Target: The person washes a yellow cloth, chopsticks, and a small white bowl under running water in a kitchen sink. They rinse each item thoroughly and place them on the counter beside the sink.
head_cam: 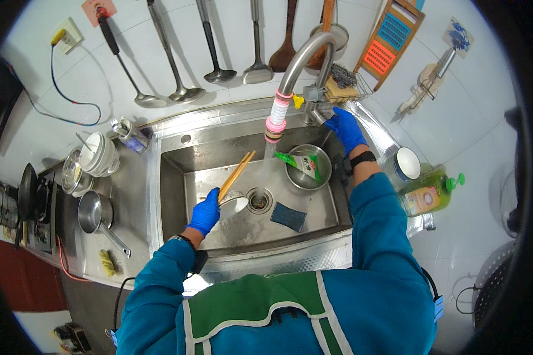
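Note:
In my left hand (205, 214), gloved in blue, are several wooden chopsticks (236, 174) and a white bowl (235, 207) tilted on its side above the sink basin (222, 237). My right hand (347, 129), also gloved, grips the lever (319, 117) at the base of the steel faucet (303, 60). Water (264, 171) runs from its pink-and-white spout extension (277, 116) towards the drain (259, 202). Right of the stream, a metal bowl (308, 183) holds a green-and-white packet (307, 167). A dark scouring pad (288, 216) lies flat on the basin floor.
To the left stand stacked bowls (97, 153), a saucepan (95, 213) and a yellow-green cloth (107, 262). A white cup (407, 163) and a green soap bottle (426, 195) are at the right rim. Ladles (186, 94) and a turner (258, 71) hang on the wall behind.

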Demonstrator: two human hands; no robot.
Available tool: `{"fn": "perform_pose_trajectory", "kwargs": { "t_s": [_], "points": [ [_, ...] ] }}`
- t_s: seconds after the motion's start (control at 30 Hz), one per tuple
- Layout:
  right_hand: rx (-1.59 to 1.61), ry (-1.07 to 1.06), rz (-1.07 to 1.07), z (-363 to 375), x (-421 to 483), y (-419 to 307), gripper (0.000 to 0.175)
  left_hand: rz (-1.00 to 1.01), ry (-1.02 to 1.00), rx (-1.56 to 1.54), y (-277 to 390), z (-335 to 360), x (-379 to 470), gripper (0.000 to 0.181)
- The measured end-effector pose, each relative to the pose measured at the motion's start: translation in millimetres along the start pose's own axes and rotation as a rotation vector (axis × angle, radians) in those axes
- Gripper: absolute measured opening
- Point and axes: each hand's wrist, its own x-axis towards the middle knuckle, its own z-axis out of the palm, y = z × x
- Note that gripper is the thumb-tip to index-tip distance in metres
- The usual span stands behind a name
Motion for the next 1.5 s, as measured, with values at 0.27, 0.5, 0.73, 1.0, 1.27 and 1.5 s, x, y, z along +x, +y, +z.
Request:
{"fn": "perform_pose_trajectory", "kwargs": {
  "t_s": [0.27, 0.5, 0.73, 1.0, 1.27, 1.5],
  "points": [
    [0.763, -0.462, 0.438, 1.9, -54.8, -50.3, 0.037, 0.334, 0.112, 0.16, 5.4, -56.3, -24.7, 0.052],
    [0.377, -0.913, -0.354, 84.4, -184.6, -185.6, 0.079, 0.53, 0.078, 0.287, 54.6, -107.3, -36.3, 0.061],
    [0.213, -0.836, -0.46, 83.3, -198.0, -203.4, 0.081, 0.701, 0.041, 0.265, 84.4, -132.3, -52.9, 0.059],
    [0.013, -0.537, -0.634, 80.1, -217.9, -198.2, 0.079, 0.729, 0.074, 0.3, 98.0, -127.9, -45.4, 0.073],
    [0.156, -0.497, -0.584, 68.4, -220.2, -206.2, 0.076, 0.754, 0.157, 0.223, 109.5, -123.6, -38.5, 0.063],
    [0.322, -0.365, -0.359, 74.3, -221.3, -198.4, 0.071, 0.421, 0.187, 0.077, 119.2, -123.3, -30.3, 0.049]
  ]
}}
